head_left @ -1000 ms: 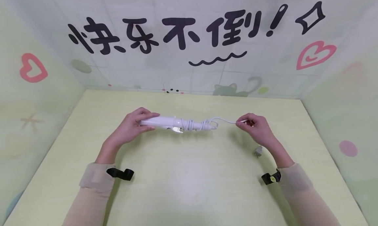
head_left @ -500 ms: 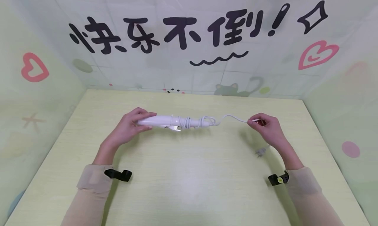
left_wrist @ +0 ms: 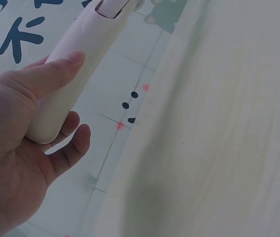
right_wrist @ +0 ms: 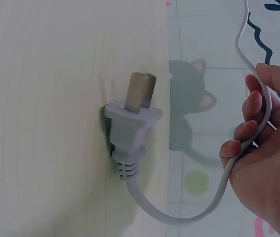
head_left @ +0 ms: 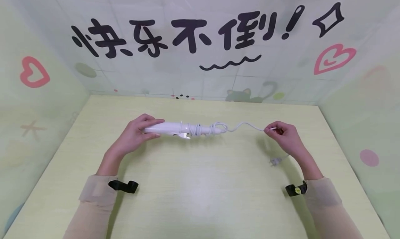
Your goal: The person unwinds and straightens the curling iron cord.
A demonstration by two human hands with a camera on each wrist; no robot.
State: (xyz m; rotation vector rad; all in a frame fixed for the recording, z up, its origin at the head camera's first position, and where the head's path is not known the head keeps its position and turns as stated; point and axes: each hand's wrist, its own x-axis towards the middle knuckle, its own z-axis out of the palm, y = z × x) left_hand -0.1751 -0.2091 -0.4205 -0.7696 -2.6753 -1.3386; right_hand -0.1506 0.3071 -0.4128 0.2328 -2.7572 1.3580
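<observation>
Left fingers (head_left: 154,122) grip a wand (head_left: 167,128) wound with cord (right_wrist: 181,220) that right fingers (right_wrist: 252,106) pinch, plug (right_wrist: 131,132) nearby.

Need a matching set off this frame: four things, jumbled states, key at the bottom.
1. left hand
2. right hand
3. plug
4. cord

A. holds the cord
B. partly wound round the white wand
C. holds the white wand by its thicker end
D. shows two flat metal prongs

Pairs: 1-C, 2-A, 3-D, 4-B
</observation>
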